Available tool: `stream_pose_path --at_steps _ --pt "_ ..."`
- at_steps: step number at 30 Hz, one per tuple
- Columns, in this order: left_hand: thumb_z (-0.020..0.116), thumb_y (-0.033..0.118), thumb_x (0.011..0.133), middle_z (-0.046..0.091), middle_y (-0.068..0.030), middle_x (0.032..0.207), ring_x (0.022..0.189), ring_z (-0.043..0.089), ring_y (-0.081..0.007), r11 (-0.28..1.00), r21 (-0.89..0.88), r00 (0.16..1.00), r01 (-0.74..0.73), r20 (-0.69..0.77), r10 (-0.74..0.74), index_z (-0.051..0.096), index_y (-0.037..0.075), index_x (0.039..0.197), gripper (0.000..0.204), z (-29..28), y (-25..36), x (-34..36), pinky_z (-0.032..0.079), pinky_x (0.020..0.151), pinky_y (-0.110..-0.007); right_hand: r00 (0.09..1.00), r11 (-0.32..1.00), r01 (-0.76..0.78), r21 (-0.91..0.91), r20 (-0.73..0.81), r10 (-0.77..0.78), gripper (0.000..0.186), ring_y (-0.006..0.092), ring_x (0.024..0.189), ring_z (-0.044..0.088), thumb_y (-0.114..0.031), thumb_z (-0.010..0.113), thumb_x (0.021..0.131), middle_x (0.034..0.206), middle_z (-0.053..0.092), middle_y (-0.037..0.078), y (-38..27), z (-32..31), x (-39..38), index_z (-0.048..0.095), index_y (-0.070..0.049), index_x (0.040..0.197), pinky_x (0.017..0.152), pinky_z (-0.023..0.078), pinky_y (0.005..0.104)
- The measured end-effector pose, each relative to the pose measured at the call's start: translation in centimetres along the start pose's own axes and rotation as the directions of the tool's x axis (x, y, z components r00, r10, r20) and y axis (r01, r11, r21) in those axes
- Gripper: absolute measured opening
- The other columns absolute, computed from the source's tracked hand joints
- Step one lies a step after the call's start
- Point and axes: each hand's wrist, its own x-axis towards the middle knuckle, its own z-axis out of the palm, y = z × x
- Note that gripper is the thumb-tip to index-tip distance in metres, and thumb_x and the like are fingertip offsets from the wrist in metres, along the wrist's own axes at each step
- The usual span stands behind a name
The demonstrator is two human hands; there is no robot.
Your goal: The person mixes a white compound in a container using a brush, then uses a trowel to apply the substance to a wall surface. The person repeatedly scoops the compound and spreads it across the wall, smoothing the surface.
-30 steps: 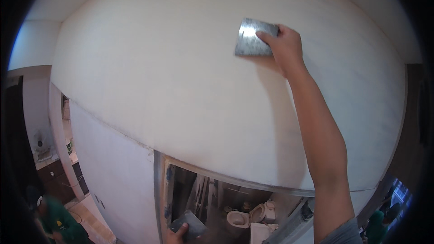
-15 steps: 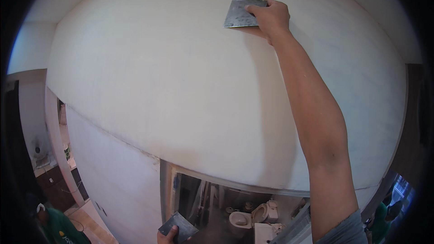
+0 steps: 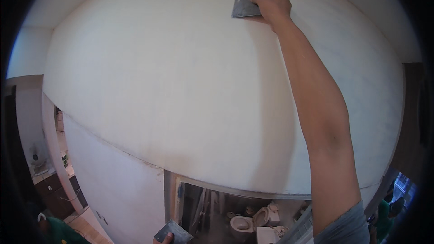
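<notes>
High on the pale plastered wall [image 3: 181, 77], my right hand [image 3: 275, 7] grips a flat grey putty knife [image 3: 246, 5]. Its thumb lies on the blade's face, the fingers are behind, and the blade is against or very close to the wall surface. My right arm stretches up from the lower right and throws a shadow on the wall. At the bottom edge, my left hand [image 3: 165, 239] holds a second grey putty knife [image 3: 177, 232], its thumb across the blade. Most of the left hand is cut off by the picture's edge.
Below the wall, a door frame [image 3: 174, 194] opens onto a room with toilet bowls [image 3: 242, 223] and long leaning pieces. A person in green [image 3: 61, 232] is at the lower left, another green-clad person [image 3: 384, 217] at the lower right. A dark cabinet [image 3: 54, 194] stands far left.
My right hand and its putty knife have shifted slightly up and to the right in view. The left hand with its putty knife sits lower, more of it out of the picture.
</notes>
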Motion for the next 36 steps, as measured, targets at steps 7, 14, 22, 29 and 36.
stream_pose_path --at_steps 7,14,22,29,36 --pt "0.066 0.01 0.099 0.072 -0.0092 0.119 0.105 0.07 -0.0239 0.995 0.034 0.994 0.097 0.041 -0.098 0.062 0.0 0.134 0.037 -1.2 -1.6 1.0 0.059 0.089 -0.04 1.0 0.975 -0.023 0.222 -0.009 0.025 0.043 0.0274 0.099 0.074 -0.014 0.078 0.083 0.114 0.072 0.02 2.6 -3.5 0.3 0.069 0.007 0.119 0.084 0.065 0.0365" --pt "0.072 0.015 0.097 0.073 -0.0068 0.113 0.099 0.07 -0.0207 0.929 0.31 0.895 0.201 0.329 -0.303 0.065 0.0 0.129 0.037 3.5 -2.1 1.1 0.058 0.083 -0.038 0.892 0.983 0.168 0.077 0.413 -0.185 0.039 0.0237 0.1 0.072 -0.014 0.075 0.087 0.113 0.073 0.014 4.6 -5.9 -7.9 0.066 -0.002 0.124 0.082 0.063 0.0392" --pt "0.071 0.014 0.096 0.073 -0.0089 0.111 0.098 0.069 -0.0198 0.923 0.305 0.825 0.233 0.44 -0.354 0.066 -0.001 0.128 0.036 6.8 -7.2 -0.2 0.056 0.086 -0.035 0.947 0.991 -0.008 -0.137 0.317 0.051 0.041 0.0251 0.101 0.071 -0.017 0.075 0.087 0.109 0.074 0.015 4.4 -18.1 -24.4 0.064 -0.003 0.124 0.094 0.053 0.0358" --pt "0.07 0.03 0.099 0.075 -0.0101 0.108 0.089 0.072 -0.0238 0.753 0.23 0.624 0.616 0.441 -0.645 0.07 0.005 0.122 0.033 14.0 -9.2 -4.5 0.059 0.081 -0.038 0.265 -0.069 -0.811 0.581 0.471 0.841 0.04 0.0249 0.111 0.067 -0.013 0.069 0.096 0.123 0.067 0.009 9.1 -29.1 -50.1 0.057 -0.009 0.134 0.096 0.057 0.0447" --pt "0.065 0.027 0.102 0.075 -0.0061 0.106 0.094 0.072 -0.0225 0.511 0.24 0.344 0.825 0.504 -0.792 0.069 0.009 0.121 0.027 20.7 -13.2 -14.0 0.058 0.081 -0.039 0.004 -0.368 -0.764 0.53 0.574 0.819 0.04 0.0244 0.119 0.063 -0.036 0.06 0.106 0.13 0.067 0.008 11.7 -34.8 -66.3 0.061 -0.012 0.137 0.102 0.052 0.0418"
